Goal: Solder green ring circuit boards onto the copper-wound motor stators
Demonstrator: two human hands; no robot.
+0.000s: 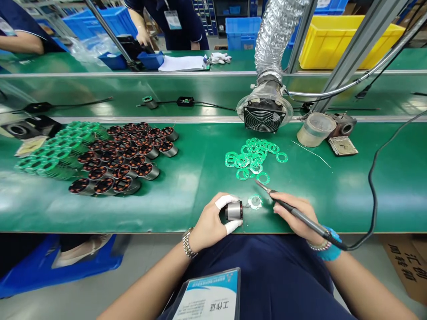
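Observation:
My left hand [213,220], with white covers on the thumb and a finger, grips a metal motor stator [234,210] lying on its side near the bench's front edge. Thin wires run from the stator's right end toward a ring-shaped circuit board [255,202] beside it. In my right hand [296,213] is a soldering iron [293,212], held like a pen. Its tip points up and left, above the board and close to a loose pile of green ring boards [255,155]. Whether the wires are joined to the board is too small to tell.
Rows of wound stators [116,160] and green-topped stators [63,149] stand at the left. A fume fan [263,118] hangs over the back edge. A round tub [315,129], an iron stand [345,124] and a sponge tray [343,146] sit right. The iron's cable [373,191] loops there. People work opposite.

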